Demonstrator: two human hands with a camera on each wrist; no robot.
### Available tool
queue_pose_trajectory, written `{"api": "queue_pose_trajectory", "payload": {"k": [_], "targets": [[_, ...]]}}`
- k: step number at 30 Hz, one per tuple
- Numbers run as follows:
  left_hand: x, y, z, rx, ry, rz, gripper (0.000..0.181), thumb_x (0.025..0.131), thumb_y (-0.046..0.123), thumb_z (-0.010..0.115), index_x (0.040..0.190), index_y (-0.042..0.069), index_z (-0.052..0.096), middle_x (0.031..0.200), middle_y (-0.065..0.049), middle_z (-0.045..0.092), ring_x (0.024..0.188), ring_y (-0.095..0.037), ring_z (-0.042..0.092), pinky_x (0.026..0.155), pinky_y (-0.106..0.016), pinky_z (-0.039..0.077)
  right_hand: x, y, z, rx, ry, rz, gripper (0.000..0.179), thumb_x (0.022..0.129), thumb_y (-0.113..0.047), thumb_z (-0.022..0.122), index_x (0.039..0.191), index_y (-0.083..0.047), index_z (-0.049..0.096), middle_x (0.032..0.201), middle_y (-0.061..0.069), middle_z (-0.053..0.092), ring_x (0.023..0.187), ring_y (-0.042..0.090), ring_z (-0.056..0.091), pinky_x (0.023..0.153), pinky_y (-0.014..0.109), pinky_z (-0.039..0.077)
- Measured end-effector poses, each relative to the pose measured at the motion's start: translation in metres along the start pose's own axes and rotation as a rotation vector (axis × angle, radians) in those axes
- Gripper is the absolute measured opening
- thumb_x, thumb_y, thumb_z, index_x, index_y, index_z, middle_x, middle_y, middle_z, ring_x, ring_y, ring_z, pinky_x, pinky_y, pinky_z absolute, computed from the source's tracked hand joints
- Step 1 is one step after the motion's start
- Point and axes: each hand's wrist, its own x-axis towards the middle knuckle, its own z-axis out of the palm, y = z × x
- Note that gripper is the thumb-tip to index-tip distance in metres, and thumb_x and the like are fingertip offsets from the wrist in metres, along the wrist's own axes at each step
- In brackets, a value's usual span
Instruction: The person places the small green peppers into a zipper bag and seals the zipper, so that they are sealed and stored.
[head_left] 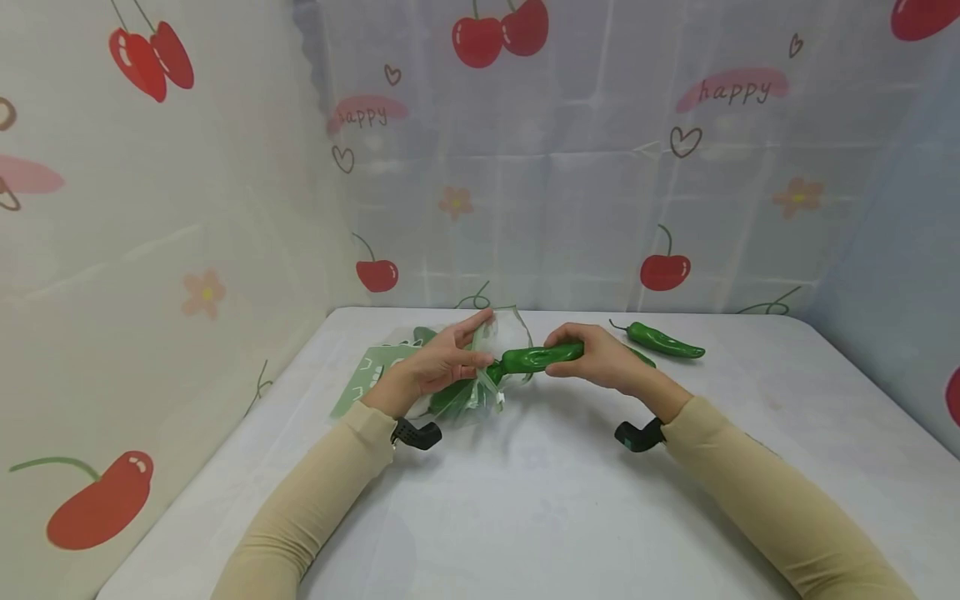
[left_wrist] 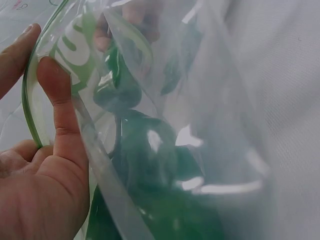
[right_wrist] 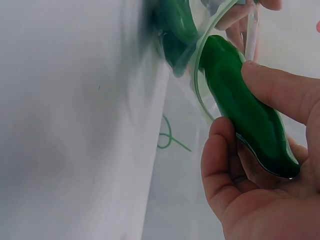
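Note:
My right hand (head_left: 598, 360) holds a long glossy green chili pepper (head_left: 525, 360) between thumb and fingers. The pepper's stem end points into the mouth of a clear zip bag (head_left: 358, 379) with green print. In the right wrist view, the pepper (right_wrist: 242, 107) reaches past the bag's pale green rim (right_wrist: 196, 85). My left hand (head_left: 438, 364) grips the bag by its mouth, thumb on one side of the edge and fingers on the other. Through the clear plastic, the left wrist view shows other green peppers (left_wrist: 150, 150) inside, blurred by glare.
Another green chili pepper (head_left: 663, 340) lies on the white table (head_left: 525, 517) at the back right. Part of one more pepper (head_left: 641, 357) shows behind my right hand. Cherry-printed sheets (head_left: 562, 208) stand along the back and sides.

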Motion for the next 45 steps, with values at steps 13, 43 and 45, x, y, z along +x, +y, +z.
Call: {"api": "queue_pose_trajectory", "payload": {"k": [13, 43, 45], "targets": [[-0.002, 0.000, 0.001, -0.002, 0.006, -0.013, 0.104, 0.086, 0.008, 0.084, 0.166, 0.030, 0.022, 0.173, 0.014, 0.016, 0.128, -0.026, 0.047, 0.076, -0.024, 0.057, 0.004, -0.002, 0.013, -0.008, -0.017, -0.009, 0.035, 0.089, -0.023, 0.082, 0.121, -0.016, 0.068, 0.115, 0.007, 0.068, 0.100, 0.022, 0.061, 0.087, 0.033, 0.052], [-0.002, 0.003, 0.002, 0.007, 0.012, -0.011, 0.090, 0.096, -0.004, 0.066, 0.166, 0.029, 0.019, 0.173, 0.014, 0.016, 0.127, -0.026, 0.048, 0.077, -0.023, 0.058, 0.018, -0.014, 0.029, 0.040, -0.026, -0.067, 0.036, 0.090, -0.016, 0.081, 0.125, -0.014, 0.070, 0.117, 0.007, 0.070, 0.095, 0.022, 0.063, 0.083, 0.032, 0.055], [-0.002, 0.002, 0.002, 0.009, 0.014, -0.013, 0.091, 0.095, -0.002, 0.068, 0.166, 0.030, 0.021, 0.173, 0.015, 0.016, 0.129, -0.027, 0.047, 0.076, -0.023, 0.057, 0.017, -0.014, 0.029, 0.053, -0.038, -0.057, 0.037, 0.092, -0.016, 0.079, 0.127, -0.013, 0.069, 0.117, 0.007, 0.070, 0.095, 0.021, 0.063, 0.084, 0.032, 0.055]]}}
